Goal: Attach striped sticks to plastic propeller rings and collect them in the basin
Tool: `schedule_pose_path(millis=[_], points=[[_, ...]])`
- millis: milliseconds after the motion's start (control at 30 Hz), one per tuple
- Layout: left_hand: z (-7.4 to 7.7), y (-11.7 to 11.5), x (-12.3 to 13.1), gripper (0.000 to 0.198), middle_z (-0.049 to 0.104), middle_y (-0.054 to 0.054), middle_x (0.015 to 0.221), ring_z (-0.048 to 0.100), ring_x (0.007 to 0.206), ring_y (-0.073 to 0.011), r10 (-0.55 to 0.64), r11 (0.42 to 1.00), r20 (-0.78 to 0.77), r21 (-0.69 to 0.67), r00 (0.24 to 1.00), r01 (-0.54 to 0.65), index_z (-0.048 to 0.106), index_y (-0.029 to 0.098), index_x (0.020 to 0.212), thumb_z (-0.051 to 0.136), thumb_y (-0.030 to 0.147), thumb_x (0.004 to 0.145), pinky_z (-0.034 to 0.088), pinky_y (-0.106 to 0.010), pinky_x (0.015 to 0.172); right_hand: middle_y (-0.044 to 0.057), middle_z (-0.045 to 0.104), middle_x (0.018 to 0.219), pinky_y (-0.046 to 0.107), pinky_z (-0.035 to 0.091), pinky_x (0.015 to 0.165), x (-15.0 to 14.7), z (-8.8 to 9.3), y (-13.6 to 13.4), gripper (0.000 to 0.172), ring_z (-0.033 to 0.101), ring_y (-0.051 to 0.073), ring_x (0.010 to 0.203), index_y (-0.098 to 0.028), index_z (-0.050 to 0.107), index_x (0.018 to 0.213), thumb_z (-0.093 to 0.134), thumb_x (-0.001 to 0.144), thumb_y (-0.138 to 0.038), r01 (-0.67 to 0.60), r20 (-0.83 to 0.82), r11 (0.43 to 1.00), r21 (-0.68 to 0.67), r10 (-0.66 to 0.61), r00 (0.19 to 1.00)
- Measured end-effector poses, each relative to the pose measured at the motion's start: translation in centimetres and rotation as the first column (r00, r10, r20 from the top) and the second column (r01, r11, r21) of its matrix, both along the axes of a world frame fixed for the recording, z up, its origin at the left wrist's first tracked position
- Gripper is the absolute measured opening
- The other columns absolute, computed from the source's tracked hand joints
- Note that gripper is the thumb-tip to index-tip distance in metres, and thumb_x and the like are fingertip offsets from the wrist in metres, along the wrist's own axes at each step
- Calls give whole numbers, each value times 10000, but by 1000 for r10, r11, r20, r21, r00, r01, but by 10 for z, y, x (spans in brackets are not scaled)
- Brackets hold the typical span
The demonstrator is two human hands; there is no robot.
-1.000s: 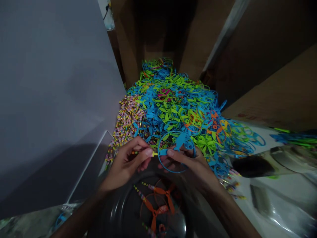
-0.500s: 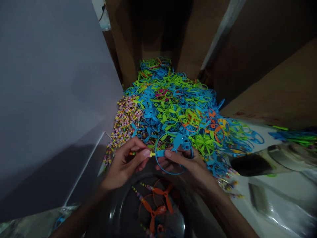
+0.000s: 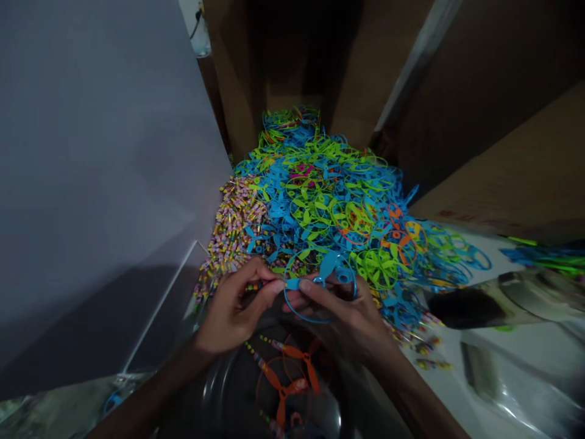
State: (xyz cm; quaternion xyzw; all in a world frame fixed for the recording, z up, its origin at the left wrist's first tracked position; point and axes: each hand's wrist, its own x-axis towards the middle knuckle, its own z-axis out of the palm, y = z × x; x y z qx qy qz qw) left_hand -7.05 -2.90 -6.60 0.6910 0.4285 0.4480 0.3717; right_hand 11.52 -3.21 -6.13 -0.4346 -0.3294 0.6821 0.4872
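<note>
The two hands are close together at the near edge of a loose heap of green and blue plastic propellers [image 3: 320,201], the left hand [image 3: 233,311] pinching a thin striped plastic stick [image 3: 256,285] toward the blue plastic ring propeller [image 3: 329,266] gripped by the right hand [image 3: 340,311], and a weak pinch could let either piece slip into the heap.

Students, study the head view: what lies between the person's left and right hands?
The head view shows a blue plastic propeller's tab spanning the gap from the right hand to the left hand.

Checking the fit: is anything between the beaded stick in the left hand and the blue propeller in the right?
Nothing visible: the beaded stick in the left hand reaches the blue propeller in the right hand.
</note>
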Motion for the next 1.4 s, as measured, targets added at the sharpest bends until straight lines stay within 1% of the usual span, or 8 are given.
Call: schedule_pose_path(millis=[167,400,567,667,767,933,1200,1400], points=[[6,1,-1,186,553,43,675,511,579,-76,-61,994,118,-87,991,71,556,181,806,600,289,950,405,-172,534,70,766,700,332,607,660,3,2,2,310,741,217,620,-171,733,750,896,632,-407,-84,-22,996,-20,83,996],[21,10,-40,296,739,-38,805,658,689,-143,-294,952,-54,-104,954,287,738,180,918,558,412,960,484,-224,630,132,738,1147,405,542,875,58,12,18,670,676,302,1092,-209,728,1115,485,839,-769,-204,267,947,248,136,954],[-35,40,-69,368,753,-33,934,679,797,-174,73,996,-578,6,812,-86,723,200,1014,415,402,1009,517,-260,751,70,745,1070,424,491,938,76,-14,48,241,671,278,1035,-246,734,995,630,899,-440,-236,689,864,444,-162,706],[-77,56,-75,291,718,-126,1130,640,1075,-259,127,991,-765,66,632,-120,692,171,1149,517,287,948,483,-365,953,85,696,1165,501,414,1033,73,-45,69,178,586,313,1141,-250,725,1030,663,869,-297,-474,830,692,545,-364,423],[-101,64,-71,273,699,-162,1142,606,1128,-319,89,995,-827,52,555,-82,713,170,1108,575,185,873,454,-444,984,141,607,1300,571,360,1060,65,-69,83,244,482,376,1242,-225,733,1025,739,784,-187,-564,862,654,504,-421,282],[-106,67,-63,348,700,-134,1053,646,1022,-278,43,999,-875,23,483,-47,698,178,1067,438,64,865,468,-404,929,111,655,1220,582,309,1075,52,-74,92,71,498,362,1212,-242,751,814,702,816,-190,-464,815,673,575,-421,400],[-114,64,-67,382,670,-100,1113,592,1102,-245,6,1000,-854,17,520,16,672,209,1134,481,76,830,443,-359,966,86,740,1057,501,466,979,55,-46,98,281,661,287,1033,-232,712,880,587,886,-483,141,432,771,621,-487,759],[-112,69,-72,155,655,-66,969,617,926,-231,29,998,-787,57,616,26,712,226,872,565,272,858,482,-320,829,55,763,993,399,597,723,46,-12,64,259,742,250,871,-256,618,975,617,850,-483,176,-80,978,114,-168,983]])
